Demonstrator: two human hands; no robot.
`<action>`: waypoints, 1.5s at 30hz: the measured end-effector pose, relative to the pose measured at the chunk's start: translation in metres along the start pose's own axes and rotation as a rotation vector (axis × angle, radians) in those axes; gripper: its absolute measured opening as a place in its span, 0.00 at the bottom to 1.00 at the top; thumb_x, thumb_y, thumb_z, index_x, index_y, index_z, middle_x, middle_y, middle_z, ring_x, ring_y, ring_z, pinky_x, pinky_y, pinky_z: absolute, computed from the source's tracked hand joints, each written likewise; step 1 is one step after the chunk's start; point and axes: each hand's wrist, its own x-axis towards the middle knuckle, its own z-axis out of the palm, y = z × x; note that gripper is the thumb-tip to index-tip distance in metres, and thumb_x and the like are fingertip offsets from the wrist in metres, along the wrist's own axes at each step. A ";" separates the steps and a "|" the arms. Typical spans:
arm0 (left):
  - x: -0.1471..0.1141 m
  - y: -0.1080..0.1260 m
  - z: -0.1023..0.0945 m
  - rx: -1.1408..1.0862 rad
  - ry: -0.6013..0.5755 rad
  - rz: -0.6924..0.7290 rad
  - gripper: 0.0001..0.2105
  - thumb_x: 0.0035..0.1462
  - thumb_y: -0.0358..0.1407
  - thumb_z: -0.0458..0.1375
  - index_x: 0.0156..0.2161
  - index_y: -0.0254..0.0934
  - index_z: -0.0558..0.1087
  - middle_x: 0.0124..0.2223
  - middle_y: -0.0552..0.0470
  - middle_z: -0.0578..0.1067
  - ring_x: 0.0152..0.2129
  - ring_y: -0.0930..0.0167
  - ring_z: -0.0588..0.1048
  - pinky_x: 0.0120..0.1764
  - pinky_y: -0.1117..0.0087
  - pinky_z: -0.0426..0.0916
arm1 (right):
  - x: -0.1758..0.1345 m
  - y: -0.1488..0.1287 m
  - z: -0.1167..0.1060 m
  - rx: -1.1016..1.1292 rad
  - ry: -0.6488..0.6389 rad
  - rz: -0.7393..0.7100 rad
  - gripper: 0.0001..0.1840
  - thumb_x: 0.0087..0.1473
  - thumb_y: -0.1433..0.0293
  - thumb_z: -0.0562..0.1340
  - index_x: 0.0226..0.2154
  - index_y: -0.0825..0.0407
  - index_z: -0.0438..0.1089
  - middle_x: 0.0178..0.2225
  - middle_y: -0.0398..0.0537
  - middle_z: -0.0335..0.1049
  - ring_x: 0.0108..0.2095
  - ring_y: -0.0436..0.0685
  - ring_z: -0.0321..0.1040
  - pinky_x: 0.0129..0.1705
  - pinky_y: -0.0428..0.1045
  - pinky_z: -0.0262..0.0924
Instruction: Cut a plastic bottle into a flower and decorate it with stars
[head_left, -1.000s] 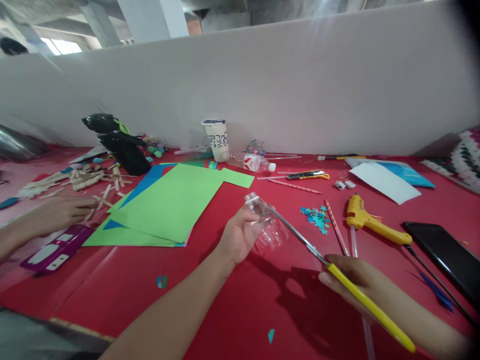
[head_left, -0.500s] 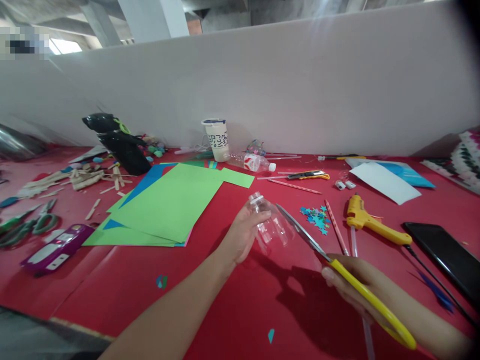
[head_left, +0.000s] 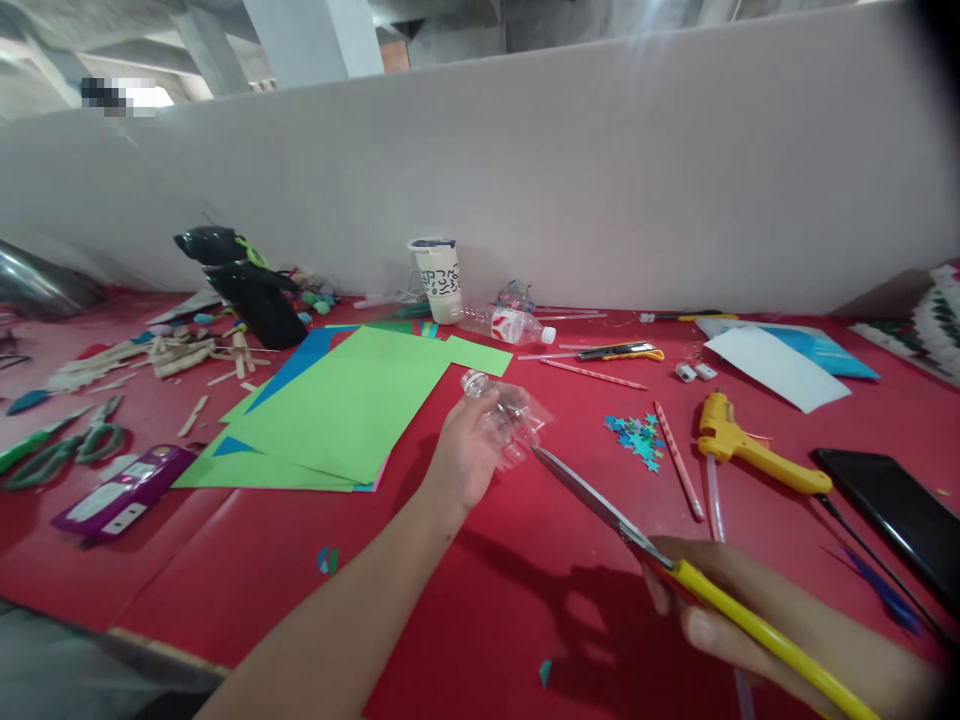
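- The left hand [head_left: 463,455] is holding a clear plastic bottle piece [head_left: 514,415] above the middle of the red worktop [head_left: 472,620], its grip closed around the neck end, the mouth pointing up and left.
- The right hand [head_left: 739,570] is gripping yellow-handled scissors [head_left: 694,582]; the blade tips are pointing at the bottle piece, lying just beside its wide end, though whether they are touching it, I cannot tell.
- Green sheets [head_left: 345,400] are lying left of the left hand.
- Blue star pieces [head_left: 639,437] are sitting right of the bottle piece, near a pink patterned stick [head_left: 679,460].
- A yellow glue gun [head_left: 757,450] is resting farther right, near a black phone [head_left: 892,515].
- Behind, a labelled bottle [head_left: 510,325] is lying on its side beside a white cup [head_left: 439,280].
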 end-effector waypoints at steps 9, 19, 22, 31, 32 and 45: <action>-0.008 -0.001 0.007 0.021 0.002 0.032 0.04 0.51 0.33 0.59 0.34 0.35 0.74 0.35 0.50 0.78 0.37 0.68 0.75 0.46 0.65 0.66 | 0.003 -0.008 0.003 0.211 -0.131 0.027 0.30 0.48 0.38 0.49 0.22 0.49 0.54 0.18 0.37 0.49 0.18 0.47 0.44 0.16 0.43 0.40; -0.013 -0.004 0.013 0.024 0.005 0.017 0.07 0.50 0.32 0.61 0.36 0.36 0.71 0.36 0.50 0.78 0.37 0.67 0.76 0.45 0.64 0.66 | 0.002 -0.004 0.009 0.194 -0.114 -0.032 0.29 0.50 0.40 0.49 0.22 0.49 0.53 0.21 0.39 0.48 0.22 0.49 0.44 0.19 0.43 0.42; -0.014 -0.004 0.014 0.024 0.007 0.032 0.07 0.50 0.32 0.61 0.36 0.36 0.70 0.36 0.50 0.78 0.38 0.67 0.76 0.45 0.63 0.66 | 0.001 -0.005 0.010 0.265 -0.146 0.039 0.29 0.50 0.40 0.50 0.25 0.49 0.55 0.18 0.35 0.47 0.17 0.46 0.44 0.16 0.42 0.41; -0.017 -0.003 0.016 0.019 -0.033 0.066 0.06 0.51 0.32 0.60 0.36 0.36 0.71 0.37 0.50 0.78 0.40 0.66 0.75 0.46 0.63 0.65 | -0.003 -0.011 0.013 0.295 -0.114 0.078 0.31 0.49 0.39 0.50 0.24 0.50 0.56 0.17 0.34 0.48 0.15 0.44 0.44 0.15 0.41 0.40; -0.016 -0.004 0.016 0.019 -0.036 0.070 0.06 0.51 0.32 0.60 0.36 0.36 0.71 0.37 0.50 0.78 0.40 0.67 0.75 0.46 0.63 0.65 | -0.005 -0.009 0.015 0.290 -0.088 0.106 0.31 0.48 0.38 0.50 0.26 0.51 0.58 0.17 0.34 0.49 0.15 0.44 0.44 0.15 0.42 0.40; -0.014 -0.003 0.018 0.118 -0.057 0.207 0.05 0.52 0.29 0.57 0.35 0.35 0.73 0.35 0.50 0.78 0.39 0.66 0.76 0.49 0.62 0.64 | 0.003 -0.019 0.010 0.280 0.003 0.157 0.33 0.39 0.35 0.55 0.19 0.49 0.57 0.19 0.37 0.47 0.20 0.49 0.51 0.22 0.45 0.55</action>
